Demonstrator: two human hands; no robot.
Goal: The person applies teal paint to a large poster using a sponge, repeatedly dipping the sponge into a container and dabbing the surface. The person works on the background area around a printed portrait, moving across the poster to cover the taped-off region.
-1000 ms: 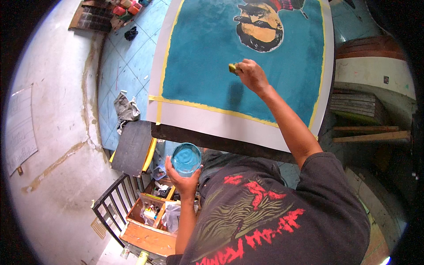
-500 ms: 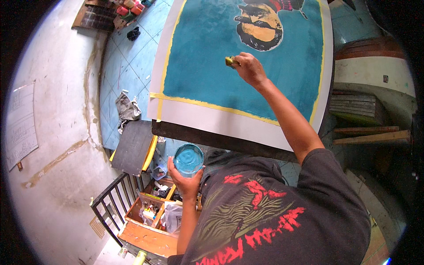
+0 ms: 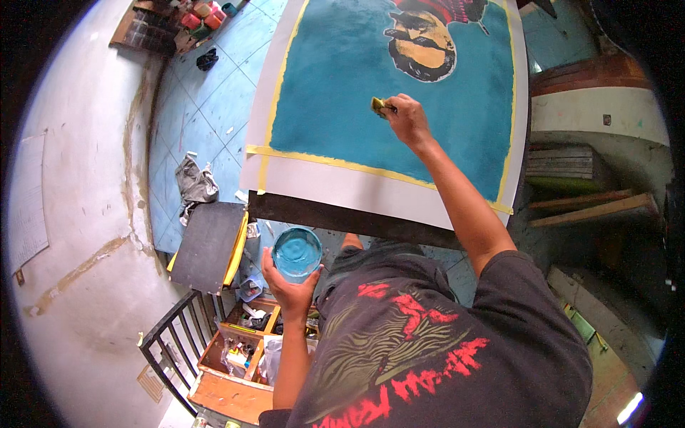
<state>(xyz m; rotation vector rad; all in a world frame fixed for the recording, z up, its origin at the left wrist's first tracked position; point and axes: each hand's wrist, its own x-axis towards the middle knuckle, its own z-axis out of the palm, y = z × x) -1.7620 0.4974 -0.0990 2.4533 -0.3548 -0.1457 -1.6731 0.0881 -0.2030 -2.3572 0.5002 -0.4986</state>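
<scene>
My right hand point(image 3: 409, 120) is closed round a brush point(image 3: 380, 107) with a yellowish-green head, held over the painting point(image 3: 328, 93). Whether the bristles touch the paper, I cannot tell. The painting is a teal field bordered by yellow tape point(image 3: 342, 166), with a tan-and-black portrait point(image 3: 421, 46) that appears upside down from here. Low at the left, my left hand point(image 3: 291, 289) cups a round tub of teal paint point(image 3: 297, 253), its open top facing up. The tub is apart from the table edge.
A dark-topped seat point(image 3: 208, 246) stands left of the tub, with a grey cloth point(image 3: 196, 182) behind it. Below is an open wooden box point(image 3: 235, 389) of supplies beside a black metal railing point(image 3: 175, 342). Planks point(image 3: 599, 210) lie at the right. Paint pots point(image 3: 207, 16) sit at the far left.
My right hand with the brush has come slightly nearer and to the right over the teal area. The whole view has shifted a little; the tub stays in my left hand.
</scene>
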